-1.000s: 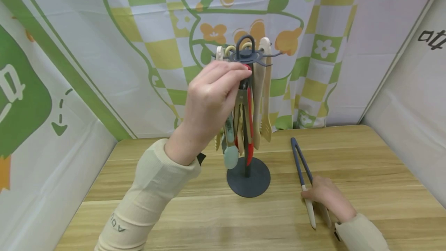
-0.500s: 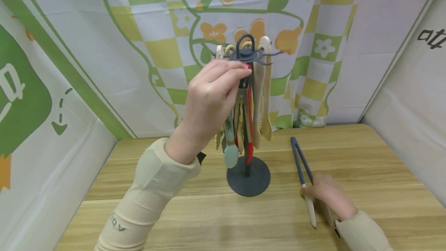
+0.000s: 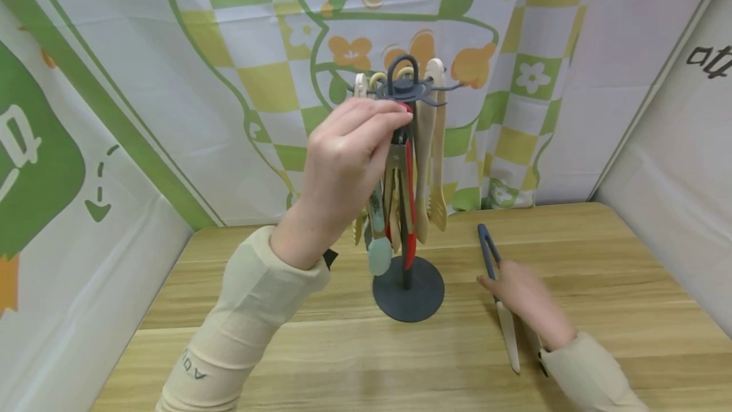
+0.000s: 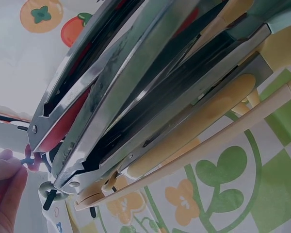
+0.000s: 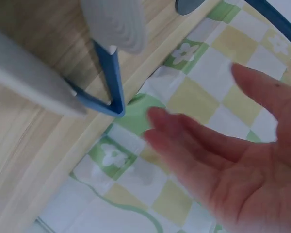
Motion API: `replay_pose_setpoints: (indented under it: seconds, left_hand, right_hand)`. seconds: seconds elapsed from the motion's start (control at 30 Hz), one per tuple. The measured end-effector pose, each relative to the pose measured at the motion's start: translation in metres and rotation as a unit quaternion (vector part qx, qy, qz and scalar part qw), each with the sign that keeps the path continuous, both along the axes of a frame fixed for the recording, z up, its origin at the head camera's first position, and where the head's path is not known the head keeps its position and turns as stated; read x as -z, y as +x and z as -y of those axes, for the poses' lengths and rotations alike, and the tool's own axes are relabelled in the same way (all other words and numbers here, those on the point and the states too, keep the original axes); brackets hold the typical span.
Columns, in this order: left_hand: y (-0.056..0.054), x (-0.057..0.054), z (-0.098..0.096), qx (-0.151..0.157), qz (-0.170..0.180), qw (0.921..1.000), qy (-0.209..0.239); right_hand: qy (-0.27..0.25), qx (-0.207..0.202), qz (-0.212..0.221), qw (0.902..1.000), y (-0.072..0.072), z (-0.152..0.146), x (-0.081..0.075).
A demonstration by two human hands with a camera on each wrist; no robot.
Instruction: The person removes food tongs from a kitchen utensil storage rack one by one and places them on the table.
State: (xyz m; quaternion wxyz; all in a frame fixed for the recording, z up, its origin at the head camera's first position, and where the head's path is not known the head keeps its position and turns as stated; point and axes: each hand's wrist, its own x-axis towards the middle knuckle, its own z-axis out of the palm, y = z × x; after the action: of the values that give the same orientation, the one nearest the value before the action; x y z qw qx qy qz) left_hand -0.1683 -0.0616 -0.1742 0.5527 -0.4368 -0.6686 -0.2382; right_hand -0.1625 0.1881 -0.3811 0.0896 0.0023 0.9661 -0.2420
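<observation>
At the center of the head view, a person's left hand (image 3: pixel 349 145) is pinching a hook near the top of a dark utensil stand (image 3: pixel 423 301), finger and thumb tips closing narrowly on it at the left edge of the left-wrist view. Beside those fingertips, a red loop is hanging on the hook, part of red-and-metal tongs (image 4: pixel 63 128). A mint-tipped utensil (image 3: pixel 380 256) is hanging just below the hand, while beige tongs (image 3: pixel 438 205) are dangling at the stand's right. At the lower right of the head view, the right hand (image 3: pixel 528 297), slightly blurred, is hovering over blue-and-white tongs (image 3: pixel 506 329). Its fingers are bending loosely, thumb spreading wide, and are holding nothing in the right-wrist view. The blue-and-white tongs are lying on the wood-grain table (image 3: pixel 343 367), right of the stand, their 2 arms standing apart and their blue bend pointing toward the top of the head frame. A patterned curtain (image 3: pixel 246 37) is filling the upper background.
</observation>
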Motion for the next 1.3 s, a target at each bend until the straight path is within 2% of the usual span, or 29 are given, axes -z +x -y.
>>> replay_pose_setpoints:
  seconds: [0.1,0.27,0.63,0.8,1.3]
  left_hand:
    - [0.0,0.0,0.0,-0.002,0.0,1.0,-0.001]
    - [0.001,0.0,0.001,-0.004,0.002,1.0,-0.001]
    - [0.001,0.0,0.001,-0.004,0.002,1.0,-0.004]
    - [0.001,-0.001,0.001,-0.006,0.004,0.9999,-0.007]
    - [0.001,-0.001,0.003,-0.008,0.005,0.9999,-0.008]
  right_hand:
    - [-0.01,-0.017,-0.061,0.9979,-0.005,0.006,-0.001]
    - [-0.032,-0.021,-0.156,0.987,-0.011,0.017,-0.004]
    - [-0.111,-0.004,-0.244,0.9634,-0.016,0.036,-0.013]
    - [-0.139,-0.004,-0.264,0.9545,-0.017,0.043,-0.018]
    - [-0.18,-0.009,-0.265,0.9474,-0.02,0.064,-0.028]
